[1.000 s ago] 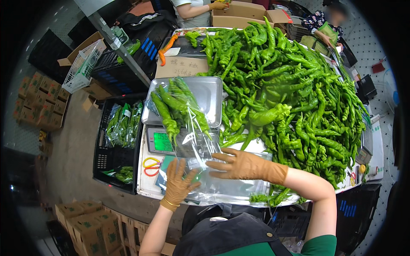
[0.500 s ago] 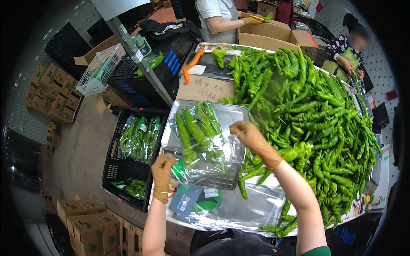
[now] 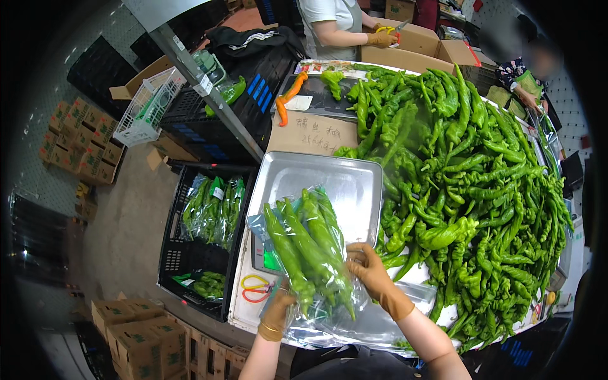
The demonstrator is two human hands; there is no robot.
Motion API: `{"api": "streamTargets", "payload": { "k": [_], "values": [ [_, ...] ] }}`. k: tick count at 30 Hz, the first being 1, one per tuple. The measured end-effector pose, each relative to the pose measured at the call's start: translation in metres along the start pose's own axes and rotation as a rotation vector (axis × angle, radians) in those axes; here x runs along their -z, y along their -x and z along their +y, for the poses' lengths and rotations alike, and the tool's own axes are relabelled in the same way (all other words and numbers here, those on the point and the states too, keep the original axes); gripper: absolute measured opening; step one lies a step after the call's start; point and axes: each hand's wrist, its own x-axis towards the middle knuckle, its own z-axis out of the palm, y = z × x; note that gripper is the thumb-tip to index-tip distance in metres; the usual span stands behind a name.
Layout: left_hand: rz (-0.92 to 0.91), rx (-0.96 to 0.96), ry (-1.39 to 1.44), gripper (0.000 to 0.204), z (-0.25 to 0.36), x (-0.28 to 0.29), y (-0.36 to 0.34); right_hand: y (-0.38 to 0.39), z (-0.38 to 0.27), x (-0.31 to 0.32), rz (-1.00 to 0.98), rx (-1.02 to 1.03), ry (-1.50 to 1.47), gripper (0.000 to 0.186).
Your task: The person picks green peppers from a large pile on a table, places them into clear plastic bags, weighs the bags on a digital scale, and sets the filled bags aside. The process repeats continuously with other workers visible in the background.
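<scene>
A clear plastic bag of long green peppers [image 3: 307,244] is held off the near edge of the scale's metal tray [image 3: 320,172]. My left hand [image 3: 277,309], in a tan glove, grips the bag's lower left side. On its right side, my gloved right hand [image 3: 375,275] has bent fingers closed on the plastic. The bag covers part of the scale's front, where a green display [image 3: 270,259] peeks out. Beside my left hand lie scissors [image 3: 254,289] with yellow and red handles. To the right spreads a large heap of loose green peppers [image 3: 465,190].
At the left, a black crate [image 3: 166,258] holds bagged peppers [image 3: 215,206]. A metal post [image 3: 202,85] rises behind it. An orange pepper [image 3: 290,99] and a cardboard sign [image 3: 305,136] lie beyond the scale. Across the table, a person holds scissors [image 3: 389,30] near an open carton [image 3: 405,56].
Both hands have brought the bag of peppers off the scale tray toward me. My right hand has come down onto the bag's side. The scissors beside my left hand are now more visible.
</scene>
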Motion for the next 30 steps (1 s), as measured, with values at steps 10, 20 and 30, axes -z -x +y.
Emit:
{"api": "streamTargets", "payload": {
  "k": [10,20,30],
  "values": [
    [-0.183,-0.211,-0.013,0.092,-0.055,0.032,0.048,0.097,0.0,-0.001,-0.171,0.274,-0.117,0.039],
    [-0.322,-0.568,-0.777,0.079,0.027,-0.084,0.124,0.13,-0.048,-0.027,-0.15,0.351,-0.256,0.088],
    [-0.163,-0.103,-0.109,0.059,0.003,-0.08,0.085,0.123,0.026,0.002,-0.321,-0.042,-0.725,0.067]
  ]
}}
